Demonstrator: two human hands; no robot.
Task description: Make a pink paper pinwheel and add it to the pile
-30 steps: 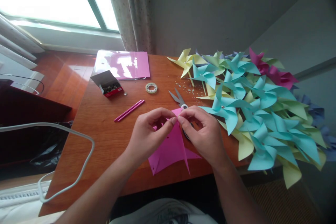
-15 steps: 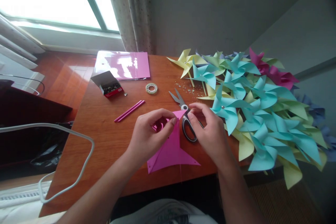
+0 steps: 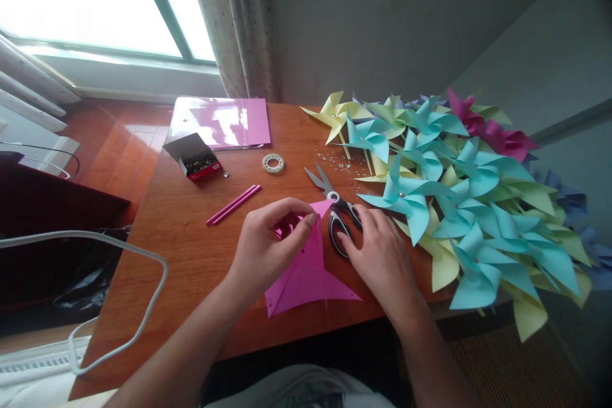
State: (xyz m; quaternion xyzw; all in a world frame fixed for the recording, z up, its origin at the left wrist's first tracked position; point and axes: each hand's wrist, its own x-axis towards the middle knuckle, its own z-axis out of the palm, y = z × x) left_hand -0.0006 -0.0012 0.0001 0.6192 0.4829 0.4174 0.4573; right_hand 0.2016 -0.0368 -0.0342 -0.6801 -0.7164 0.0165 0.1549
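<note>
My left hand [image 3: 275,236] is closed in a pinch at the upper part of a pink pinwheel paper [image 3: 308,277]. The paper has cut, pointed corners with small punched holes, and my fingers hide some of it. Lying just right of it are scissors [image 3: 333,196] with black and grey handles, their blades apart and pointing away from me. Over the handles is my right hand [image 3: 382,252], thumb and fingers apart, with the fingertips at the handles; whether they press on them I cannot tell.
Finished paper pinwheels [image 3: 406,197] in blue, yellow and pink cover the right side. Two pink sticks [image 3: 233,205], a roll of tape [image 3: 273,164], an opened small box [image 3: 201,162] and pink sheets in a clear sleeve [image 3: 224,122] lie left and behind. A white cable [image 3: 160,280] hangs at left.
My right hand has come down from a raised pinch to the scissors' handles, its fingers spreading. My left hand stays pinched at the pink paper.
</note>
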